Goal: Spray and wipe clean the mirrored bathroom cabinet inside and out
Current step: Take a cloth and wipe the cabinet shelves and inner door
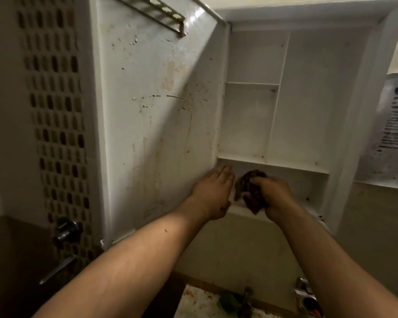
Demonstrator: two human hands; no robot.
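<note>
View from a head camera looking up at a white bathroom cabinet [308, 106] on the wall, with two bare forearms reaching up into it. The cabinet door [159, 99] is swung wide to the left, so its inner face and the shelves are both within reach. The mirror side faces away and cannot be seen. The door's inner face is streaked with brown drips and dark specks, and a small metal rail [156, 14] crosses its top. The left hand [213, 191] lies flat, fingers straight and together, against the bottom of the door beside the hinge edge. It holds nothing and probably steadies the door so that it does not swing. The right hand [274, 193] is curled tightly round a bunched dark brown cloth [251, 189] and presses it into the left end of the lowest compartment [308, 187], against the cabinet's bottom ledge. The cloth is wadded, likely so it can scrub into the corner. The shelves above hold nothing and have small dark spots at their corners. No spray bottle is in view. A sheet of printed paper [391, 125] hangs on the wall to the right, and a perforated screen [55, 111] stands to the left. The inside wiping looks under way, with the stained door not yet clean.
</note>
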